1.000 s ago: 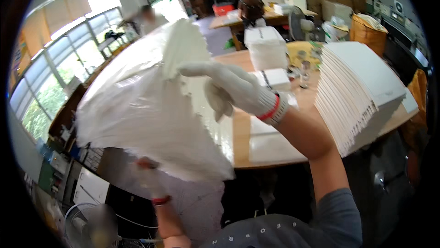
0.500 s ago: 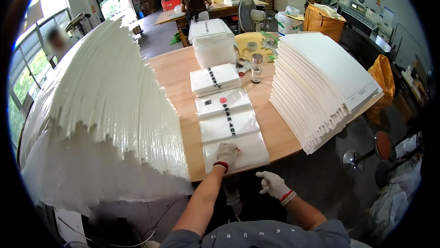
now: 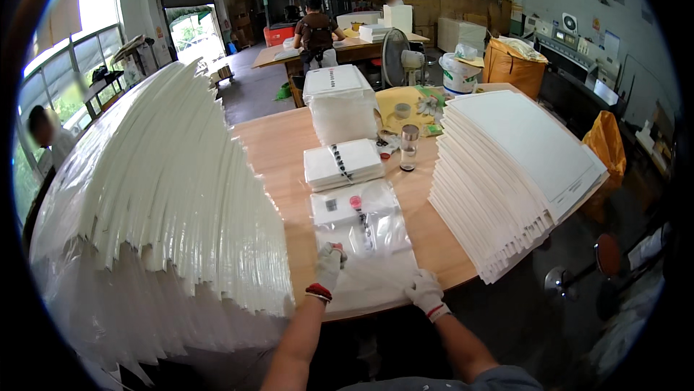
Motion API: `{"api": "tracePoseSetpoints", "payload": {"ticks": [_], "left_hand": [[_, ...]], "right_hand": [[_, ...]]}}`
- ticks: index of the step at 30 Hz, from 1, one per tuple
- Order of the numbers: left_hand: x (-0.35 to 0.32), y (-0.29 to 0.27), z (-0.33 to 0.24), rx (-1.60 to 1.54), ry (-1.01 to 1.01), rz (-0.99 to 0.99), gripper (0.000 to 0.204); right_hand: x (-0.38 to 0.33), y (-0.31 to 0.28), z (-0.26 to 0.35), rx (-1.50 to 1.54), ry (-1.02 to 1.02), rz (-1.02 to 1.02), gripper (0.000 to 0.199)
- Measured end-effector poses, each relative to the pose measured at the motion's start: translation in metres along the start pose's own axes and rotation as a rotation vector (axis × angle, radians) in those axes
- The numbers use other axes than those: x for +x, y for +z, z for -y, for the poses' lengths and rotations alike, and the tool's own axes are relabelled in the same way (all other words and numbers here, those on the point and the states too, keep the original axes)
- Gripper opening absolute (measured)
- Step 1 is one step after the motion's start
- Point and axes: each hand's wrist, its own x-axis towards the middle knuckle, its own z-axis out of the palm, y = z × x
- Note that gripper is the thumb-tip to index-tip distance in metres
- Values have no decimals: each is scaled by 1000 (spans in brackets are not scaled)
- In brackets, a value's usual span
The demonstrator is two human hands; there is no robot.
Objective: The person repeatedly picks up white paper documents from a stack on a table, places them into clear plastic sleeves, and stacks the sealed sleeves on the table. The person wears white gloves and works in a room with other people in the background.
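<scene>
In front of me on the table lies a clear plastic bag (image 3: 369,269) with a red round mark and dark printing, on a stack of similar bags. My left hand (image 3: 330,266), in a white glove with a red cuff, is closed at the bag's left side, fingertips pinched on the film. At the near right corner my right hand (image 3: 425,292), gloved alike, has its fingers bent and closed around the film edge. Glare and wrinkles show on the raised film between them. A banded packet of bags (image 3: 343,164) sits just beyond.
A tall fanned stack of plastic-wrapped white sheets (image 3: 173,196) stands left; a fanned stack of white boards (image 3: 513,167) stands right. Beyond are a clear bottle (image 3: 409,148), another bag stack (image 3: 337,104) and a fan (image 3: 395,58). Other people are farther off.
My right hand has come up from beside the table edge to the bag's near right corner. My left hand has shifted left, and the film now looks lifted and wrinkled.
</scene>
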Motion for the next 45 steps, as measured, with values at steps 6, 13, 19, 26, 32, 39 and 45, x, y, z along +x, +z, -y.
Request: {"api": "tracePoseSetpoints", "payload": {"ticks": [6,13,19,26,32,39,45], "left_hand": [[-40,61,-63,359,-70,182,16],[-66,53,-104,558,233,179,44],[-97,36,-87,934,489,89,53],[-149,59,-131,1110,1003,-53,54],[-175,95,-157,813,803,438,45],[-192,191,-214,-878,-425,1304,65],[-208,163,-238,-438,-565,860,37]], "right_hand": [[17,-5,88,657,-421,-224,27],[24,13,90,48,-426,155,18],[-17,-180,109,690,-488,316,14],[25,-382,55,-433,-492,-460,44],[64,-422,3,-158,-402,-248,25],[-29,-418,143,-636,-803,-102,26],[-51,-425,50,323,-214,275,25]]}}
